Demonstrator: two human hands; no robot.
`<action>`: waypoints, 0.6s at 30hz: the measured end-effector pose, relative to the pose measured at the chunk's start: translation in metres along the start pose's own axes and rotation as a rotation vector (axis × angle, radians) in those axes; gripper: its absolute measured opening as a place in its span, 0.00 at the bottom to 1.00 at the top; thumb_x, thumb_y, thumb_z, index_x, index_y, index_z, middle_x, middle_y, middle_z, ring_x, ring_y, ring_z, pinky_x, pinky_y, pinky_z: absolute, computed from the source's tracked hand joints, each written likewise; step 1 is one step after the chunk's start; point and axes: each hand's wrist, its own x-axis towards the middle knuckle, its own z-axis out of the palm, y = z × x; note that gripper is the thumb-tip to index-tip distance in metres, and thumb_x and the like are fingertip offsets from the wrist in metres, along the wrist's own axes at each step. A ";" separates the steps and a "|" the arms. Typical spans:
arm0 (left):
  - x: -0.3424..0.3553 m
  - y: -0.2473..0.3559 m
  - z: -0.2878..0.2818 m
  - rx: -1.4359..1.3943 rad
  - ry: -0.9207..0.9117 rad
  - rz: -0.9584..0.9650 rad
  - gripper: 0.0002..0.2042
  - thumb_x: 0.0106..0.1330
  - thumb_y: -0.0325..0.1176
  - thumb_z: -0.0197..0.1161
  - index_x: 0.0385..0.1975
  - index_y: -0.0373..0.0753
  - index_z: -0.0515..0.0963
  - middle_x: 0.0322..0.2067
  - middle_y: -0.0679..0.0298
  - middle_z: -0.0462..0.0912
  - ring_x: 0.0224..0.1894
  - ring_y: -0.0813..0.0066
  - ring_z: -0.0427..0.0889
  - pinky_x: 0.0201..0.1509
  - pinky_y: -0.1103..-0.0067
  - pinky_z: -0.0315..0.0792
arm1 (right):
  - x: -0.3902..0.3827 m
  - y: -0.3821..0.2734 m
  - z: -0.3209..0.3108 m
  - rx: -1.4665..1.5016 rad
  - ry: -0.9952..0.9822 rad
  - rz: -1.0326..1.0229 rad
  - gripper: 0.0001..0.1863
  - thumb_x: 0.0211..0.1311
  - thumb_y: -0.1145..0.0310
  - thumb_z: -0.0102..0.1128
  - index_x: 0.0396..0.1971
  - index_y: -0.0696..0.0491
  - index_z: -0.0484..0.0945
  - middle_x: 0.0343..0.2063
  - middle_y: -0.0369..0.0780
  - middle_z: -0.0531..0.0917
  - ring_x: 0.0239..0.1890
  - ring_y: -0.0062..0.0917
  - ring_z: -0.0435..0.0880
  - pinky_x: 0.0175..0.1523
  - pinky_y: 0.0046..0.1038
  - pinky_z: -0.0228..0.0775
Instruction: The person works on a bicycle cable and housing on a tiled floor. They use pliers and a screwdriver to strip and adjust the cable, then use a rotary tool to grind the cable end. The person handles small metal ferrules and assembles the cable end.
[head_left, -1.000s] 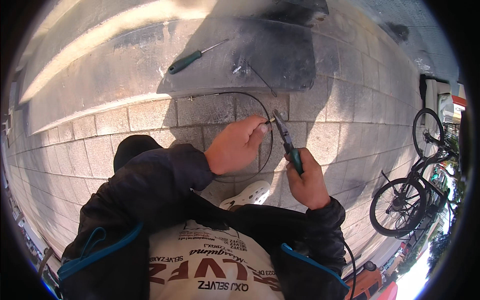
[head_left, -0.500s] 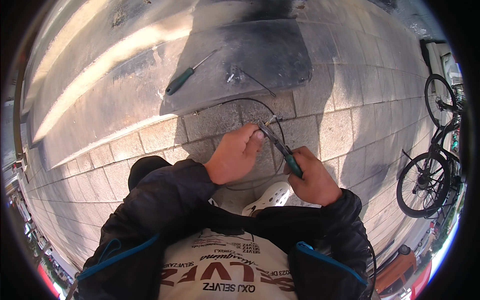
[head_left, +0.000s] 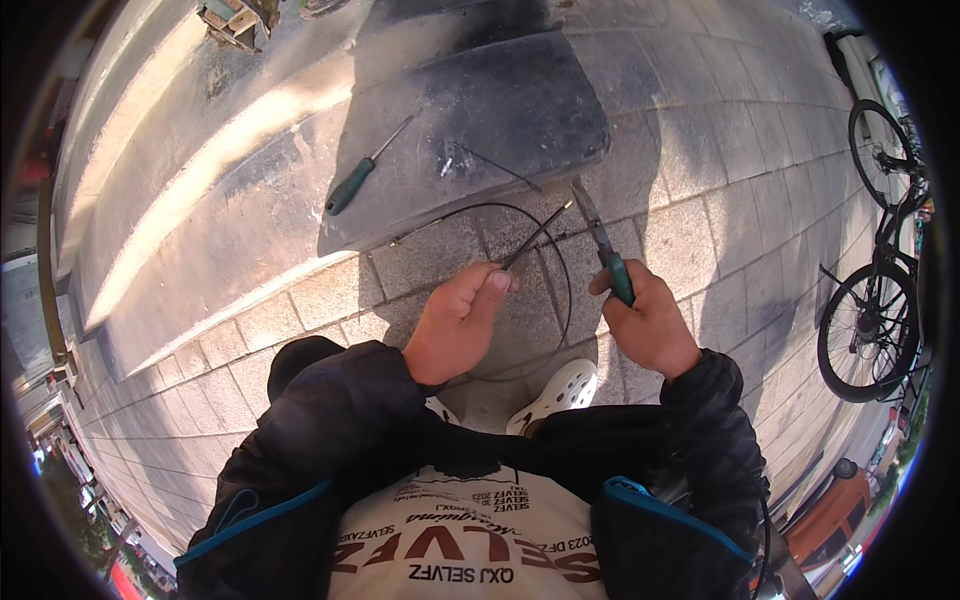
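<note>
My left hand (head_left: pixel 458 318) is closed in a pinch on a thin black cable (head_left: pixel 530 240), close to one end. That end points up and to the right and has a pale brass-coloured tip. From there the cable loops round over the paving, its other end resting by the dark slab's edge. In my right hand (head_left: pixel 650 315) is a pair of pliers (head_left: pixel 605 245) with green handles, jaws pointing away from me. The pliers are apart from the cable, just right of its tip. Past my hands, a green-handled screwdriver (head_left: pixel 352 186) lies on the dark slab.
A short black cable piece (head_left: pixel 500 168) and a small shiny bit (head_left: pixel 447 168) lie on the slab (head_left: pixel 480 100). White clogs (head_left: pixel 555 395) stand on the paving below my hands. A bicycle (head_left: pixel 875 270) is at the far right, and a rusty metal object (head_left: pixel 238 20) at the upper left.
The pliers have come away from the cable by my left hand and moved right. The cable end now shows free past my left fingers. My view has shifted slightly.
</note>
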 end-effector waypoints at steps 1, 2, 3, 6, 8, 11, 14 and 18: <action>-0.001 0.000 0.000 -0.008 -0.004 -0.013 0.15 0.87 0.39 0.54 0.46 0.33 0.81 0.36 0.65 0.80 0.41 0.80 0.77 0.48 0.78 0.74 | -0.003 -0.002 0.003 -0.044 -0.093 -0.080 0.13 0.62 0.79 0.55 0.44 0.57 0.84 0.43 0.48 0.80 0.48 0.40 0.83 0.54 0.38 0.75; 0.000 0.000 0.002 -0.017 -0.010 -0.025 0.15 0.87 0.38 0.54 0.46 0.32 0.81 0.36 0.65 0.81 0.41 0.79 0.77 0.48 0.78 0.74 | -0.009 -0.007 0.007 -0.090 -0.184 -0.160 0.13 0.62 0.79 0.55 0.45 0.57 0.84 0.43 0.48 0.80 0.47 0.39 0.83 0.53 0.38 0.75; 0.001 0.000 0.001 -0.016 -0.016 -0.030 0.15 0.87 0.38 0.54 0.46 0.32 0.81 0.36 0.65 0.81 0.41 0.79 0.77 0.48 0.78 0.74 | -0.013 -0.009 0.009 -0.136 -0.275 -0.239 0.13 0.63 0.78 0.55 0.45 0.58 0.84 0.43 0.48 0.80 0.46 0.38 0.83 0.53 0.37 0.75; 0.000 0.002 -0.004 -0.002 -0.032 -0.038 0.15 0.87 0.38 0.54 0.46 0.32 0.81 0.36 0.64 0.81 0.41 0.79 0.77 0.48 0.77 0.74 | -0.003 0.001 -0.006 -0.090 -0.152 -0.146 0.12 0.63 0.76 0.56 0.44 0.57 0.84 0.41 0.47 0.80 0.43 0.37 0.83 0.50 0.37 0.75; -0.001 0.002 -0.003 0.013 -0.035 -0.032 0.15 0.87 0.39 0.54 0.47 0.32 0.81 0.37 0.64 0.82 0.41 0.78 0.78 0.49 0.77 0.74 | -0.005 -0.001 -0.009 -0.039 -0.106 -0.047 0.10 0.63 0.75 0.56 0.41 0.57 0.83 0.36 0.44 0.80 0.39 0.32 0.82 0.46 0.35 0.75; -0.004 -0.005 -0.004 0.050 -0.018 0.026 0.12 0.86 0.37 0.55 0.48 0.34 0.81 0.35 0.61 0.82 0.37 0.77 0.78 0.46 0.76 0.75 | -0.001 -0.001 -0.022 -0.092 -0.194 -0.073 0.09 0.63 0.75 0.55 0.41 0.57 0.81 0.32 0.42 0.79 0.36 0.29 0.81 0.43 0.34 0.74; -0.002 -0.008 -0.002 0.091 -0.001 0.079 0.12 0.86 0.36 0.55 0.49 0.34 0.81 0.35 0.60 0.83 0.37 0.77 0.79 0.45 0.75 0.76 | -0.003 -0.001 -0.026 -0.102 -0.211 -0.086 0.11 0.63 0.73 0.57 0.43 0.57 0.82 0.37 0.45 0.81 0.42 0.35 0.82 0.50 0.37 0.75; 0.000 -0.006 0.002 0.077 -0.029 -0.028 0.12 0.85 0.36 0.56 0.50 0.33 0.81 0.34 0.59 0.84 0.37 0.76 0.79 0.45 0.75 0.76 | -0.005 -0.002 -0.016 -0.079 -0.311 -0.080 0.12 0.62 0.72 0.58 0.44 0.56 0.83 0.38 0.46 0.81 0.46 0.37 0.82 0.53 0.38 0.74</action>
